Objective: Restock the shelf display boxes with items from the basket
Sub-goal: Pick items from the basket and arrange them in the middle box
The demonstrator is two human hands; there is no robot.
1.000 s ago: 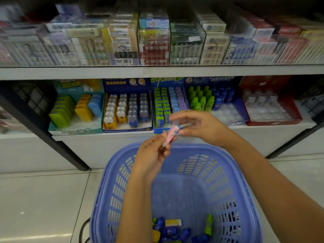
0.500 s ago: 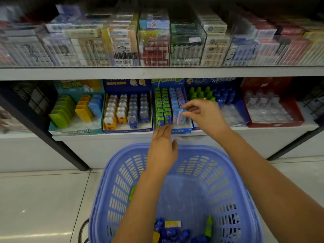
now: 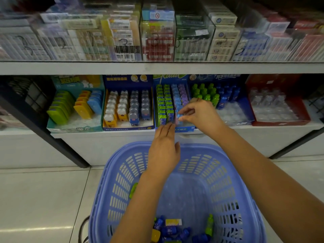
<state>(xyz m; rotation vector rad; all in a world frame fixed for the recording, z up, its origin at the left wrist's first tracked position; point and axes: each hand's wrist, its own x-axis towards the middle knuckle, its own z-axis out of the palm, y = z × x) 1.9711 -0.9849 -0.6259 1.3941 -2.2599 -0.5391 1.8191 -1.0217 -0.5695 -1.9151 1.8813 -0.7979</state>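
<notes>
Change vs 1 s ago: pink item (image 3: 176,120) no longer over basket (image 3: 122,155). It now sits at front of blue row in middle display box (image 3: 186,128), just behind front wall.
Right hand (image 3: 198,114) has travelled with it; thumb and forefinger pinch item (narrow grip).
Left hand (image 3: 164,148) has let go; fingers straight, tips touching box front wall.
Edges: box front at lower shelf (image 3: 98,137) lip; green column (image 3: 165,106) tight on item's left, purple column (image 3: 184,96) on its right.
Room: gap above rows under upper shelf (image 3: 157,67); basket mouth beneath wrists, loose stock (image 3: 171,230) at near end.
</notes>
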